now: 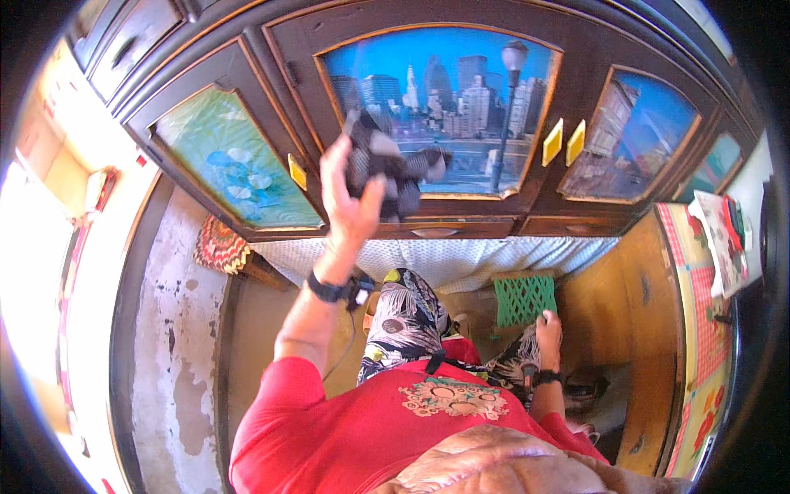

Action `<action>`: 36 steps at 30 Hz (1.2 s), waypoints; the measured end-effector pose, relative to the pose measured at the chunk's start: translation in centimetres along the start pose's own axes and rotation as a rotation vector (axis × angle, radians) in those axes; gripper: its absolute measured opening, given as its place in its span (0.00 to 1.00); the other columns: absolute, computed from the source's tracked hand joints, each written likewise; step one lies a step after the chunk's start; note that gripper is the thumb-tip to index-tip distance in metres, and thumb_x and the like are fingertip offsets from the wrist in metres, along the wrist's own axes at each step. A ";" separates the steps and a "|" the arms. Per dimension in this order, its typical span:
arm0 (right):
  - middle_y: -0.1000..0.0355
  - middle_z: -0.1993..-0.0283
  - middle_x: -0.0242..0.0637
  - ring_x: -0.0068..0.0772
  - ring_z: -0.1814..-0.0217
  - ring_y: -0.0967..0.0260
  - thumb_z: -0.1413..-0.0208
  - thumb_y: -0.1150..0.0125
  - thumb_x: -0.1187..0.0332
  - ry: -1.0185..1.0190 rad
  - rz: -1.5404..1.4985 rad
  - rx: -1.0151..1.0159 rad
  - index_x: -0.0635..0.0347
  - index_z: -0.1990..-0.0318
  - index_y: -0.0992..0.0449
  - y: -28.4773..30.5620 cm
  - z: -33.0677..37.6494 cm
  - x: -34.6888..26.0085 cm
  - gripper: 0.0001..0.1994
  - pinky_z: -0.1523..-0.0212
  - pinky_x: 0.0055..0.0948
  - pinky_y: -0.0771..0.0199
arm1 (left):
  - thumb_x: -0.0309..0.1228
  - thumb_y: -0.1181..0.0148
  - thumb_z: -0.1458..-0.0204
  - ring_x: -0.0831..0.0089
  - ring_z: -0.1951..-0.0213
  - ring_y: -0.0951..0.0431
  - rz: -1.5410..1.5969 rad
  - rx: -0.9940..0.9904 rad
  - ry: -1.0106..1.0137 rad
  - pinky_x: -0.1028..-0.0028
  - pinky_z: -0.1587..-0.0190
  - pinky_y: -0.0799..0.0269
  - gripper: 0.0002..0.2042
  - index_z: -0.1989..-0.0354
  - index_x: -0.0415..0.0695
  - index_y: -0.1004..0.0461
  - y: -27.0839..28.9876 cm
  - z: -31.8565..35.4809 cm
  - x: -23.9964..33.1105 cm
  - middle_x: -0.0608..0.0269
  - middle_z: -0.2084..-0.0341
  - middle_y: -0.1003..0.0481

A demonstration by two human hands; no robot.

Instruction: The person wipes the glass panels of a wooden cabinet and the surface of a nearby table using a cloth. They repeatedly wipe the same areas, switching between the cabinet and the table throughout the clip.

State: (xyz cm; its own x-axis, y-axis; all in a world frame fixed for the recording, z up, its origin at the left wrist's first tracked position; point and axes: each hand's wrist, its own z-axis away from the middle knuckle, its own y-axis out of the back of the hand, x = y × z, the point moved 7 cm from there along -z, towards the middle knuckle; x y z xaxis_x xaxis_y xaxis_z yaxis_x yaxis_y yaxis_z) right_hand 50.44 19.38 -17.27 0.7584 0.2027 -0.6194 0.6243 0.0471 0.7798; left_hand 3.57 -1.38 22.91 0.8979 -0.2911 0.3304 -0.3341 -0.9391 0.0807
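Observation:
My left hand (pixel 352 202) is raised in front of a dark wooden cabinet (pixel 288 107), its fingers wrapped round a crumpled black and grey cloth (pixel 385 169). The cloth lies over the lower left part of a door panel with a city skyline picture (pixel 444 90); whether it presses on the surface cannot be told. Lower down at the right, my right hand (pixel 548 325) is closed beside the corner of a green woven seat (pixel 523 300). Anything inside those fingers is hidden.
Yellow handles (pixel 553 142) stick out from the cabinet doors. A white patterned curtain (pixel 428 253) hangs below. At the right stands a table with a checked, flowered cover (pixel 699 329). A small stand with a zigzag-patterned cloth (pixel 220 245) is at the left.

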 end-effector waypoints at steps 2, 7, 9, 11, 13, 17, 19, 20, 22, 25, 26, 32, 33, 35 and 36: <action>0.25 0.48 0.53 0.57 0.43 0.31 0.46 0.39 0.67 -0.025 0.036 -0.087 0.65 0.52 0.23 -0.6 1.8 1.8 0.16 0.41 0.45 0.32 | 0.28 0.35 0.52 0.48 0.42 0.31 -0.106 0.110 -0.131 0.58 0.38 0.36 0.33 0.36 0.34 0.38 1.1 -4.5 -0.1 0.41 0.44 0.34; 0.33 0.37 0.44 0.52 0.31 0.43 0.46 0.37 0.64 0.172 0.399 -0.082 0.59 0.53 0.21 -1.3 5.6 0.7 0.15 0.34 0.53 0.41 | 0.35 0.29 0.56 0.34 0.32 0.49 -0.512 0.019 -0.247 0.45 0.35 0.46 0.41 0.32 0.46 0.41 -3.4 -7.6 -1.3 0.32 0.31 0.53; 0.35 0.34 0.38 0.51 0.28 0.48 0.45 0.37 0.62 0.124 0.394 -0.107 0.56 0.53 0.21 -1.7 5.6 1.1 0.14 0.33 0.57 0.45 | 0.37 0.26 0.60 0.30 0.30 0.57 -0.606 -0.125 -0.199 0.42 0.34 0.49 0.48 0.29 0.48 0.48 -5.5 -5.7 -2.0 0.29 0.30 0.60; 0.34 0.36 0.33 0.49 0.28 0.46 0.45 0.38 0.61 0.133 0.401 -0.114 0.52 0.55 0.20 -1.9 5.4 1.5 0.13 0.34 0.60 0.44 | 0.36 0.26 0.60 0.30 0.30 0.56 -0.593 -0.133 -0.181 0.42 0.34 0.48 0.47 0.30 0.49 0.46 -6.1 -4.0 -2.2 0.30 0.29 0.59; 0.33 0.37 0.32 0.49 0.29 0.46 0.45 0.38 0.60 0.154 0.397 -0.115 0.52 0.56 0.20 -2.1 5.1 1.8 0.12 0.35 0.60 0.44 | 0.32 0.27 0.59 0.31 0.29 0.56 -0.622 -0.166 -0.133 0.43 0.34 0.48 0.44 0.30 0.50 0.43 -6.3 -2.6 -2.6 0.33 0.29 0.57; 0.26 0.47 0.47 0.55 0.38 0.36 0.45 0.41 0.61 0.197 0.331 -0.120 0.58 0.57 0.21 -2.2 3.8 0.7 0.13 0.39 0.52 0.36 | 0.20 0.33 0.61 0.41 0.32 0.43 -0.553 -0.175 -0.158 0.51 0.34 0.42 0.33 0.39 0.49 0.30 -6.0 -1.0 -2.6 0.41 0.32 0.45; 0.26 0.50 0.57 0.59 0.47 0.29 0.46 0.39 0.69 0.175 0.034 -0.091 0.66 0.54 0.23 -1.3 2.4 -1.8 0.14 0.45 0.44 0.28 | 0.16 0.37 0.62 0.44 0.38 0.33 -0.404 -0.137 -0.227 0.56 0.40 0.34 0.28 0.47 0.48 0.24 -6.0 -0.3 -2.0 0.45 0.35 0.36; 0.27 0.48 0.58 0.59 0.44 0.31 0.45 0.39 0.70 0.196 -0.046 -0.125 0.67 0.49 0.26 -0.7 1.7 -3.8 0.17 0.42 0.45 0.30 | 0.14 0.39 0.62 0.45 0.38 0.33 -0.311 -0.171 -0.203 0.56 0.40 0.34 0.27 0.48 0.46 0.24 -6.4 0.3 -1.8 0.44 0.36 0.35; 0.32 0.40 0.58 0.58 0.37 0.35 0.43 0.40 0.68 0.280 -0.114 -0.118 0.67 0.41 0.32 1.2 0.2 -9.3 0.23 0.37 0.44 0.35 | 0.12 0.43 0.61 0.46 0.39 0.31 -0.138 -0.262 -0.079 0.57 0.39 0.33 0.25 0.50 0.39 0.25 -7.0 2.4 -1.3 0.42 0.40 0.31; 0.40 0.30 0.46 0.45 0.31 0.38 0.43 0.38 0.68 0.324 -0.414 -0.199 0.59 0.31 0.41 4.3 -1.2 -19.4 0.32 0.37 0.43 0.34 | 0.17 0.45 0.46 0.67 0.45 0.25 0.235 -0.384 0.526 0.69 0.39 0.34 0.18 0.45 0.38 0.27 -9.5 8.2 -1.0 0.54 0.49 0.23; 0.42 0.28 0.45 0.44 0.29 0.40 0.44 0.38 0.67 0.338 -0.546 -0.221 0.55 0.29 0.44 5.1 -1.2 -23.0 0.35 0.36 0.45 0.34 | 0.18 0.44 0.45 0.70 0.49 0.24 0.248 -0.431 0.594 0.70 0.42 0.32 0.17 0.46 0.39 0.27 -10.2 10.1 0.1 0.57 0.52 0.22; 0.42 0.32 0.44 0.34 0.31 0.42 0.45 0.34 0.72 0.530 -0.932 -0.388 0.60 0.28 0.50 8.3 0.7 -35.5 0.40 0.32 0.35 0.40 | 0.20 0.44 0.42 0.73 0.60 0.22 0.629 -0.440 0.864 0.72 0.55 0.26 0.13 0.48 0.39 0.29 -13.2 14.9 4.7 0.56 0.65 0.21; 0.40 0.33 0.43 0.33 0.32 0.40 0.46 0.33 0.72 0.537 -0.932 -0.387 0.60 0.28 0.50 8.6 0.9 -35.7 0.40 0.33 0.35 0.39 | 0.20 0.45 0.42 0.71 0.60 0.21 0.618 -0.485 0.730 0.71 0.55 0.26 0.13 0.48 0.39 0.29 -13.1 14.1 5.6 0.54 0.64 0.21; 0.37 0.35 0.41 0.31 0.35 0.37 0.47 0.32 0.74 0.509 -0.954 -0.386 0.61 0.29 0.48 9.0 1.4 -35.2 0.40 0.34 0.33 0.37 | 0.20 0.45 0.42 0.66 0.59 0.20 0.520 -0.617 0.597 0.69 0.56 0.26 0.12 0.49 0.39 0.29 -12.4 13.0 6.6 0.50 0.63 0.21; 0.35 0.37 0.40 0.30 0.37 0.36 0.49 0.30 0.74 0.472 -0.977 -0.383 0.61 0.30 0.46 9.1 1.7 -34.5 0.40 0.35 0.32 0.36 | 0.22 0.46 0.41 0.58 0.58 0.19 0.526 -0.694 0.545 0.67 0.55 0.26 0.11 0.50 0.39 0.29 -12.4 12.6 7.4 0.46 0.62 0.22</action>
State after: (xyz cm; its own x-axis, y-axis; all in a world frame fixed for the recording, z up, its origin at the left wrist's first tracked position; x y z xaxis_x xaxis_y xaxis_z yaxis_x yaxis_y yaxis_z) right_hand 30.28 11.18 11.07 -0.2144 0.2582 -0.9420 0.7477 0.6640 0.0118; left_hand 17.95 5.77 12.49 0.3955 -0.3499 0.8492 -0.8951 -0.3540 0.2710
